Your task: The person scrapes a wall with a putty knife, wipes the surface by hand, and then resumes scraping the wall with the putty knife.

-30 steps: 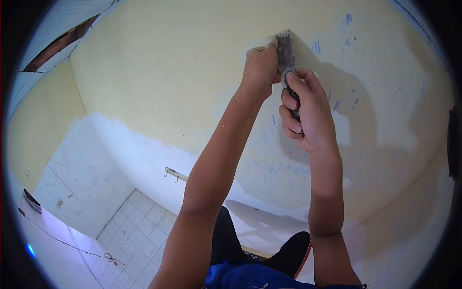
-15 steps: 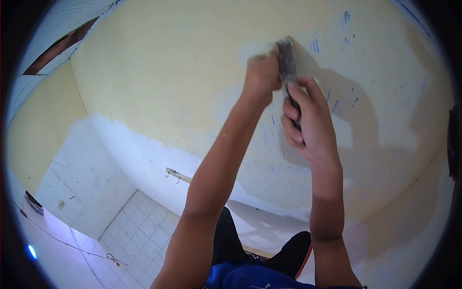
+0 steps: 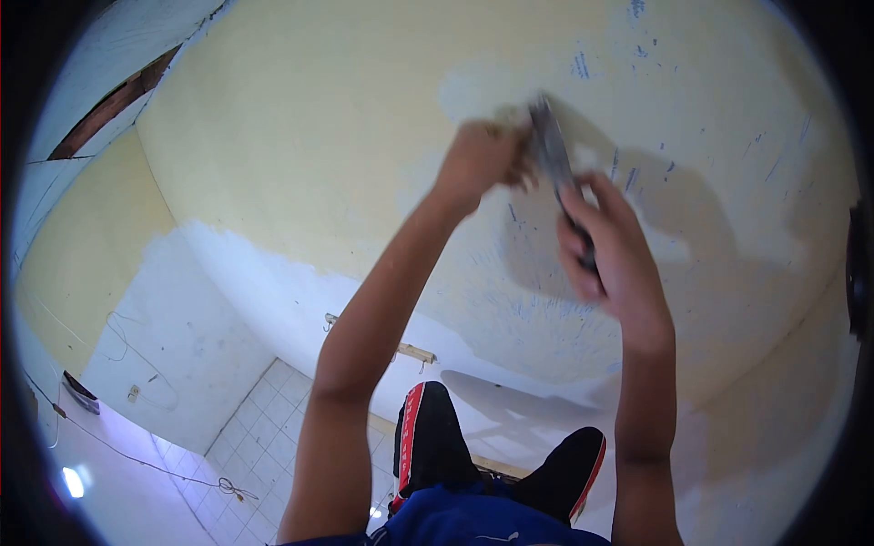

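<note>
My right hand (image 3: 605, 241) is wrapped round the dark handle of a putty knife (image 3: 552, 146), whose metal blade points up beside the yellow and white patchy wall (image 3: 364, 136). To the left of the blade is my left hand (image 3: 492, 156), blurred, with its fingers bent towards the blade; whether they touch it or hold anything is not clear. Blue scuff marks (image 3: 583, 64) and pale patches show on the wall around the knife.
A hook rail (image 3: 416, 353) is fixed low on the wall behind my left forearm. My knees (image 3: 437, 437) are bent below. A tiled floor (image 3: 264, 409), a thin cable (image 3: 155, 466) and a bright light (image 3: 73, 482) show at the lower left.
My left hand has moved left and down, away from the blade. My right hand and the putty knife have shifted down and to the right. More of my legs shows.
</note>
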Available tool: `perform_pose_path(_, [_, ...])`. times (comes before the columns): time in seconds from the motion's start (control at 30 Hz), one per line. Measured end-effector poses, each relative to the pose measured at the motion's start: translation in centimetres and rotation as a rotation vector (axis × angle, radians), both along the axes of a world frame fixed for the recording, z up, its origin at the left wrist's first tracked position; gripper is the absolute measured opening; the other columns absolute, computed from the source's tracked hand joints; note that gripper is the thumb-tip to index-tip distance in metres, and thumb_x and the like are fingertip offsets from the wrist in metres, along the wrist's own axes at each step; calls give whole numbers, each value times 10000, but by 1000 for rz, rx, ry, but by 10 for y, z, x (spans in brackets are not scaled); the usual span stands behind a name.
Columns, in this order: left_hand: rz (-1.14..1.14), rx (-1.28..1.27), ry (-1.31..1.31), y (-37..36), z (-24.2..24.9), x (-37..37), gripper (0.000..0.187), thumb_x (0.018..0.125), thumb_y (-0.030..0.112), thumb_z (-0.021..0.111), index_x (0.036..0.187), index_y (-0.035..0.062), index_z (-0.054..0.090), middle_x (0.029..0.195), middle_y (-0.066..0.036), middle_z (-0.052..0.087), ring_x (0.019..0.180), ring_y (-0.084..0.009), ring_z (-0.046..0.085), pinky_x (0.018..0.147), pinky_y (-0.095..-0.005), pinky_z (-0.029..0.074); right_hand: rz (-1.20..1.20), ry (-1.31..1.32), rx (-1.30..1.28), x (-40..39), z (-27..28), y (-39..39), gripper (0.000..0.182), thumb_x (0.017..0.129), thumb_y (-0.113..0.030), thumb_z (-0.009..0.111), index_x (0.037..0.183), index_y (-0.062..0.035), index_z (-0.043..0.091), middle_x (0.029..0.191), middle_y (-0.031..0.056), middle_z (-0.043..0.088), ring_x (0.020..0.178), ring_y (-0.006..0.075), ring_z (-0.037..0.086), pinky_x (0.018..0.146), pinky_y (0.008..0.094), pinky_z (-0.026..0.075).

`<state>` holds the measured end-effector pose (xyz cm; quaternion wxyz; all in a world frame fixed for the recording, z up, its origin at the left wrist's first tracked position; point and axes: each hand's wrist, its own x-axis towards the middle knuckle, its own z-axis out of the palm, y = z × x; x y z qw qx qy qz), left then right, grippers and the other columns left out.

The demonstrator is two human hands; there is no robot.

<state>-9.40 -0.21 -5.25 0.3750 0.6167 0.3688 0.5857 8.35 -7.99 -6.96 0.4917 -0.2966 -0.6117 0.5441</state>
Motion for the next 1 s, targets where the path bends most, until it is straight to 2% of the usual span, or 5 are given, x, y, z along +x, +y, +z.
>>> perform_pose_path(0.2, [472, 523, 954, -11, -49, 9, 168, 960, 158, 618, 969, -5, 661, 795, -135, 689, 681, -284, 691, 632, -364, 576, -75, -3, -277, 97, -134, -31, 88, 1021, -154, 516, 1082, -103, 480, 566, -20, 353, 342, 57, 307, 303, 243, 183])
perform_pose_path(0.37, [699, 1319, 992, 21, -3, 6, 533, 934, 213, 635, 1415, 41, 482, 1485, -264, 403, 1409, -435, 374, 1043, -529, 457, -71, 105, -455, 125, -219, -63, 86, 1025, -151, 518, 1079, -108, 466, 586, -4, 356, 341, 68, 300, 303, 237, 195])
perform_pose_path(0.63, [1144, 1206, 760, 67, -27, -39, 695, 966, 289, 558, 1558, 36, 298, 1620, -284, 175, 1480, -484, 216, 1167, -631, 164, -155, 105, -692, 143, -262, -96, 99, 1050, -203, 474, 1087, -113, 458, 587, 4, 357, 333, 84, 297, 296, 252, 202])
perform_pose_path(0.87, [1184, 487, 636, 56, -220, -130, 717, 987, 301, 486, 1554, -52, 225, 1600, -356, 117, 1490, -503, 131, 1172, -617, 143, -214, 64, -690, 140, -261, -100, 103, 1056, -220, 457, 1076, -119, 463, 595, 1, 363, 330, 86, 309, 294, 248, 208])
perform_pose_path(1.0, [1216, -219, 428, -29, -345, -172, 512, 958, 281, 621, 1282, -114, 580, 1278, -297, 615, 1244, -430, 559, 1111, -450, 387, -190, 51, -691, 128, -270, -92, 104, 1053, -216, 464, 1082, -116, 466, 590, 4, 371, 329, 90, 317, 291, 250, 212])
